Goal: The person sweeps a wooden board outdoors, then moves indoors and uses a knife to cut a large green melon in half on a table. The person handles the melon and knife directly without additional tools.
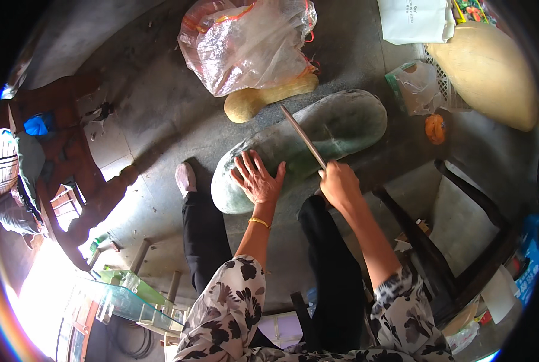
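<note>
A big, long winter melon (348, 123) with a pale, powdery green rind lies aslant on the floor in front of me. My left hand (258, 177) rests flat on its left end, fingers spread. In my right hand (341, 184) is a knife (306, 137), gripped by its handle at the melon's near side. The blade is seen nearly edge-on and runs across the middle of the melon toward its far side. Whether it has gone into the rind, I cannot tell. Just beyond lies a tan butternut squash (269, 99), partly under a clear plastic bag (245, 45).
At the right rear are a large yellowish gourd (484, 75), a white paper bag (417, 21), a thin plastic bag (415, 87) and an orange bundle (435, 129). A dark wooden chair (429, 241) stands close on my right. Brown wooden furniture (61, 145) is at the left.
</note>
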